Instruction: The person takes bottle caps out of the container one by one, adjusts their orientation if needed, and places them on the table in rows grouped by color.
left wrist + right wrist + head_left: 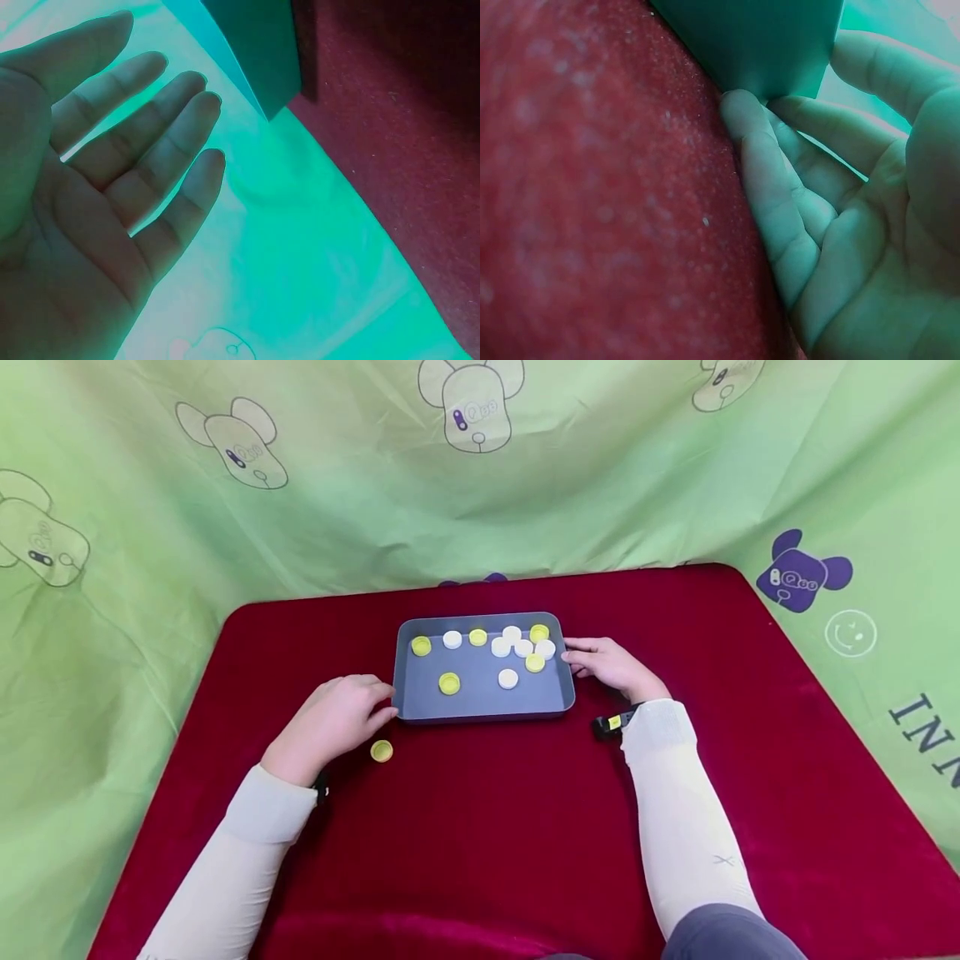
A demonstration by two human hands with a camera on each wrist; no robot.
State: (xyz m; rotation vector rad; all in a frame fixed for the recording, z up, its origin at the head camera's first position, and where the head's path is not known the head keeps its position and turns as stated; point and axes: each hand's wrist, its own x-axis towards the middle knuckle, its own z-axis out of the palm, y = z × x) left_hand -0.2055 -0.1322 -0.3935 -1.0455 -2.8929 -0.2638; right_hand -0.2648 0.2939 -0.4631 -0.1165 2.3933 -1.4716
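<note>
White sleeves (225, 877), hands (330, 718) relaxed, right (609, 664) touching grey tray (480, 704), white and yellow caps (507, 679) inside

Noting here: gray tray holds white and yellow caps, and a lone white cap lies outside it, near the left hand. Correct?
Not quite: the cap outside the tray is yellow, not white, as the head view shows; it does lie near the left hand.

Looks forward and down from the head over the desk (465, 827) to its far edge; peers closely past left hand (82, 214) and right hand (855, 236) from the wrists, all sharing the tray (416, 703).
</note>
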